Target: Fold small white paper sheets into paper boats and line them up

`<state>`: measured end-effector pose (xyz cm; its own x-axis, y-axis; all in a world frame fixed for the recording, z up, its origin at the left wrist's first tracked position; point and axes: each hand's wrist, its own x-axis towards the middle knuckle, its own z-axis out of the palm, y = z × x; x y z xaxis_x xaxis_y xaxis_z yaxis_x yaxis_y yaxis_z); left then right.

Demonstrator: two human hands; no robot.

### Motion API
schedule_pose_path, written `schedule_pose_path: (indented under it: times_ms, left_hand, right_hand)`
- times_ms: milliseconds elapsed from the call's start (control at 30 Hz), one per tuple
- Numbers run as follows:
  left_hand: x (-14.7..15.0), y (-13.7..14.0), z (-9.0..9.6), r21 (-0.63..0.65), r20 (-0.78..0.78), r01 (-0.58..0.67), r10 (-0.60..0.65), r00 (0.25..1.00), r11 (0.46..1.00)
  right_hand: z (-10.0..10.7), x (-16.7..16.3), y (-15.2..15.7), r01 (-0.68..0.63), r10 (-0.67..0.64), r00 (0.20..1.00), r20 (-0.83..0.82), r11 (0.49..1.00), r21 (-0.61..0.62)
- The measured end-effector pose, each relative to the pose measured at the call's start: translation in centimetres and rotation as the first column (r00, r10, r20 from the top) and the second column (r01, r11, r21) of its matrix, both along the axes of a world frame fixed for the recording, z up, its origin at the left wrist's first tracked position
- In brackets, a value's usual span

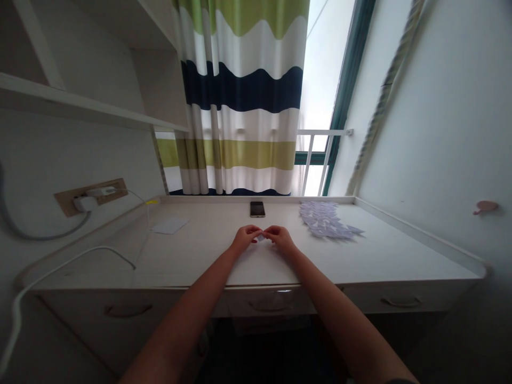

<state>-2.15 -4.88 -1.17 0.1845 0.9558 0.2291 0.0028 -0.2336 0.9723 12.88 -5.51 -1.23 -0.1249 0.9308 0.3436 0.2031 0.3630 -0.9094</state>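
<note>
Between my two hands, above the middle of the white desk, is a small piece of white paper [261, 238]. My left hand [245, 238] pinches its left side, with the fingers curled round it. On the other side my right hand [280, 238] grips the paper too, its fingertips close to those of the left. The fingers hide much of the paper, so its exact folded shape cannot be made out. To the right lies a spread of several pointed folded paper pieces [326, 220]. Flat sheets of white paper [170, 225] rest on the left.
A dark phone [257, 209] lies beyond my hands near the desk's back edge. White cables run from a wall socket [90, 197] onto the desk [216, 266] at left. Shelves [92, 109] overhang the left side; a striped curtain [240, 122] hangs behind.
</note>
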Motion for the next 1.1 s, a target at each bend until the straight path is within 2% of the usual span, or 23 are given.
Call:
schedule_pose_path:
  times_ms: [133, 233, 367, 467, 567, 733, 933, 1100]
  left_hand:
    - [-0.1, -0.1, 0.3, -0.042, 0.109, -0.024, 0.029, 0.994, 0.999]
    - [-0.2, -0.1, 0.4, -0.044, 0.186, -0.051, 0.058, 0.981, 0.998]
    - [-0.4, 0.2, 0.3, -0.063, 0.273, -0.077, 0.091, 0.958, 0.995]
    - [-0.3, 0.3, 0.2, -0.047, 0.283, -0.071, 0.082, 0.956, 0.996]
    - [-0.1, 0.2, 0.2, 0.021, 0.201, -0.060, 0.055, 0.978, 0.998]
    - [0.0, -0.1, -0.1, 0.223, 0.008, -0.039, 0.038, 0.999, 0.974]
    - [-0.4, 0.0, -0.4, 0.440, -0.151, -0.049, 0.128, 0.980, 0.897]
    - [-0.5, -0.1, -0.3, 0.541, -0.259, -0.051, 0.225, 0.939, 0.840]
  right_hand:
    - [0.2, 0.0, 0.0, 0.008, -0.008, 0.998, -0.060, 1.000, -0.014]
    - [0.1, 0.0, 0.2, 0.010, -0.015, 0.985, -0.171, 1.000, -0.026]
    - [-0.2, -0.1, 0.6, -0.023, -0.003, 0.918, -0.397, 0.998, -0.061]
    - [-0.5, -0.2, 0.9, -0.069, 0.030, 0.863, -0.505, 0.996, -0.058]
    - [-0.7, -0.1, 1.1, -0.081, 0.038, 0.852, -0.523, 0.995, -0.061]
    - [-0.7, 0.0, 1.0, -0.110, 0.066, 0.862, -0.503, 0.992, -0.059]
    - [-0.6, -0.1, 0.7, -0.135, 0.093, 0.865, -0.494, 0.990, -0.050]
    - [-0.8, -0.1, 0.9, -0.134, 0.105, 0.869, -0.484, 0.991, -0.025]
